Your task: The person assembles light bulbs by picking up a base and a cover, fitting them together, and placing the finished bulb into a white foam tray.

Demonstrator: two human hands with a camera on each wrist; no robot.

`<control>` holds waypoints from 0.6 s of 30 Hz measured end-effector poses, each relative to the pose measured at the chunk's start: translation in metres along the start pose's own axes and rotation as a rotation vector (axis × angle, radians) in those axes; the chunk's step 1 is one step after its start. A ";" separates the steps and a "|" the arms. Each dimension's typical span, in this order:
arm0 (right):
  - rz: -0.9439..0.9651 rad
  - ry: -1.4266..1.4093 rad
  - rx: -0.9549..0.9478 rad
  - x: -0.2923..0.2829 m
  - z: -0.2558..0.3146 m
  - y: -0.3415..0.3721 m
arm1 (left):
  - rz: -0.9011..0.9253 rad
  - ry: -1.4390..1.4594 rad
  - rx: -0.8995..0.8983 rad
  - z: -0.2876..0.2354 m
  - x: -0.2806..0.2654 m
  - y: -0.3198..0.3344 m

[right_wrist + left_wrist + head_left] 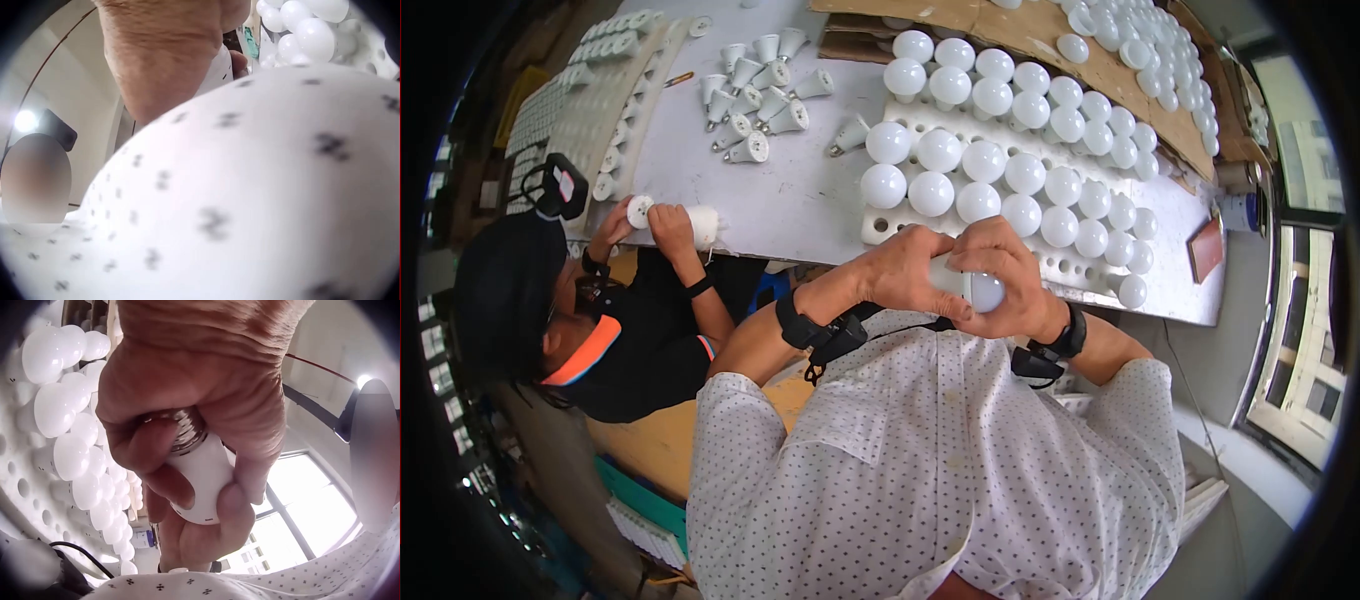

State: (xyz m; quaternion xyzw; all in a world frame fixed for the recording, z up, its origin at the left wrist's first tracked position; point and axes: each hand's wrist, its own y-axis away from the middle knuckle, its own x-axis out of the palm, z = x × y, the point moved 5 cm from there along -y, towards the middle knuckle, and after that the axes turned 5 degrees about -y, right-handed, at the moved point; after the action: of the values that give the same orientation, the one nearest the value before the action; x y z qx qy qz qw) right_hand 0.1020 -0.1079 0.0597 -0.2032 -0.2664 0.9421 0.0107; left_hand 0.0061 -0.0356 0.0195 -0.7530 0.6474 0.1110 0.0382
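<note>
Both hands meet over one bulb in front of the chest. In the left wrist view the left hand [194, 381] curls round the metal screw end and white body of the bulb [203, 481]. The right hand [1005, 275] grips the round dome end [986, 292] in the head view, where the left hand [905, 270] holds the base side. In the right wrist view the patterned shirt hides most of the bulb; part of the right hand [162, 56] shows above it.
Rows of domed bulbs [983, 160] stand in a white foam tray [878, 226] just beyond the hands. Loose bulb bases [745, 103] lie on the table [820, 205] at the left. A second person [640, 330] handles a white part there. More domes sit on cardboard [1025, 35] behind.
</note>
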 end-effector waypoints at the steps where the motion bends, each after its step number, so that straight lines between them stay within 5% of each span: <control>1: -0.016 -0.011 -0.055 -0.004 0.004 0.000 | -0.004 -0.027 0.004 -0.005 -0.002 -0.001; 4: -0.064 -0.007 -0.049 -0.010 0.008 0.003 | 0.026 -0.099 0.032 -0.009 0.001 -0.007; 7: -0.077 0.033 0.139 -0.016 -0.003 0.013 | 0.138 0.061 -0.209 0.008 0.007 -0.021; 10: -0.042 0.034 0.287 -0.027 -0.007 0.033 | 0.045 -0.116 -0.047 0.016 0.015 -0.038; 12: -0.299 0.100 0.371 -0.065 -0.001 0.057 | 0.032 -0.159 -0.054 0.008 0.014 -0.035; 14: -0.556 0.402 0.471 -0.113 0.002 0.100 | -0.226 -0.076 -0.146 0.016 -0.010 -0.024; 16: -0.466 0.907 0.650 -0.143 0.000 0.137 | -0.175 0.060 -0.232 0.038 -0.016 -0.017; 18: -0.429 0.943 0.743 -0.154 -0.025 0.169 | -0.227 -0.073 -0.236 0.043 -0.026 -0.019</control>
State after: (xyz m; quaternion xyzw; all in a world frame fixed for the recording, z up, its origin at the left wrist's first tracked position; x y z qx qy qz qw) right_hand 0.2677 -0.2600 0.0130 -0.5209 0.0765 0.7579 0.3852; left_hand 0.0167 0.0010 -0.0179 -0.8162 0.5387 0.2084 -0.0148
